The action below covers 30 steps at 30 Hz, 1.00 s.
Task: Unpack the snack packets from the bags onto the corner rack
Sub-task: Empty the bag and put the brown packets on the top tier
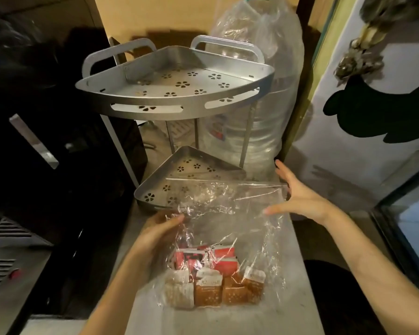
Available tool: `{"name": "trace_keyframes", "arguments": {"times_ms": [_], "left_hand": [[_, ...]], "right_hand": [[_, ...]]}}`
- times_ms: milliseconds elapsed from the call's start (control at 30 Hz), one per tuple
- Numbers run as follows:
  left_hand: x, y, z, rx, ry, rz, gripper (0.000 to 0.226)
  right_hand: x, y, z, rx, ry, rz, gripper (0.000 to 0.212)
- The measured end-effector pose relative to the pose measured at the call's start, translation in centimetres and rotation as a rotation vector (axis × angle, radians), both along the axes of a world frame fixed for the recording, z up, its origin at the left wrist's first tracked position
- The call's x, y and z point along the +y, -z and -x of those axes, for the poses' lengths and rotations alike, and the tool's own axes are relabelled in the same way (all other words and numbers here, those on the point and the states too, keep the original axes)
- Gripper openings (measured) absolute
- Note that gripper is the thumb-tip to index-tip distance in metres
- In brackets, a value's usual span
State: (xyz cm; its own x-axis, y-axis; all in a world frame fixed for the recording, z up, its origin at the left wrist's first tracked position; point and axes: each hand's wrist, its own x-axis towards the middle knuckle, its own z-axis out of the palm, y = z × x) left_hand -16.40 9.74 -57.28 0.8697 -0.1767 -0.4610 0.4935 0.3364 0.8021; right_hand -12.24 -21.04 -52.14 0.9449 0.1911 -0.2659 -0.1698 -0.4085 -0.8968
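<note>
Snack packets (213,279) heaped nearest, inside a clear plastic bag (230,221) lying on a pale counter (300,298): brown ones in front, red ones just behind. Left hand (155,240) on the bag's left edge, fingers curled and pinching the crumpled film at its mouth. Right hand (298,199) at the bag's far right corner, fingers straight and spread, palm against the stretched film; cannot tell whether the thumb pinches it. Bag mouth pulled wide between the 2 hands, overlapping the front of the lower shelf (179,180). Beyond, the silver corner rack (174,85) with 2 tiers, flower-shaped holes punched in each; upper shelf (140,110) standing higher and farther back. Behind the rack to the right, a tall water jug (259,68) wrapped in clear plastic. Dark appliance (46,146) at the left.
</note>
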Motion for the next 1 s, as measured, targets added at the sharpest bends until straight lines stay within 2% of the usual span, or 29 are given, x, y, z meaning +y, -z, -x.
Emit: {"name": "trace_keyframes", "arguments": {"times_ms": [133,233,433,533,667,800,933,1000], "left_hand": [[-0.3,0.4,-0.5,-0.003,-0.035,-0.034,0.044],[-0.6,0.6,-0.9,0.012,-0.075,-0.062,0.047],[-0.9,1.0,-1.1,0.036,-0.089,-0.036,0.054],[-0.4,0.8,-1.0,0.044,-0.054,-0.030,0.058],[0.0,1.2,-0.9,0.048,-0.050,-0.065,0.070],[-0.2,1.2,-1.0,0.037,-0.073,-0.052,0.056],[-0.6,0.8,-1.1,-0.009,-0.088,-0.152,0.052],[-0.9,0.4,-1.2,-0.076,-0.062,-0.238,0.051]], "right_hand": [[2.5,-3.5,-1.3,-0.181,-0.174,0.211,0.102],[5.5,-3.7,-3.0,-0.196,-0.368,0.346,0.086],[10.0,-1.9,-6.5,-0.096,-0.554,0.598,0.119],[10.4,-1.7,-8.0,0.019,-0.587,0.623,0.125],[10.6,-1.8,-8.2,0.055,-0.572,0.648,0.115],[10.2,-3.1,-7.6,0.034,-0.567,0.632,0.102],[9.1,-5.0,-7.3,0.161,-0.572,0.737,0.095],[8.8,-5.8,-6.4,0.179,-0.567,0.788,0.075]]}}
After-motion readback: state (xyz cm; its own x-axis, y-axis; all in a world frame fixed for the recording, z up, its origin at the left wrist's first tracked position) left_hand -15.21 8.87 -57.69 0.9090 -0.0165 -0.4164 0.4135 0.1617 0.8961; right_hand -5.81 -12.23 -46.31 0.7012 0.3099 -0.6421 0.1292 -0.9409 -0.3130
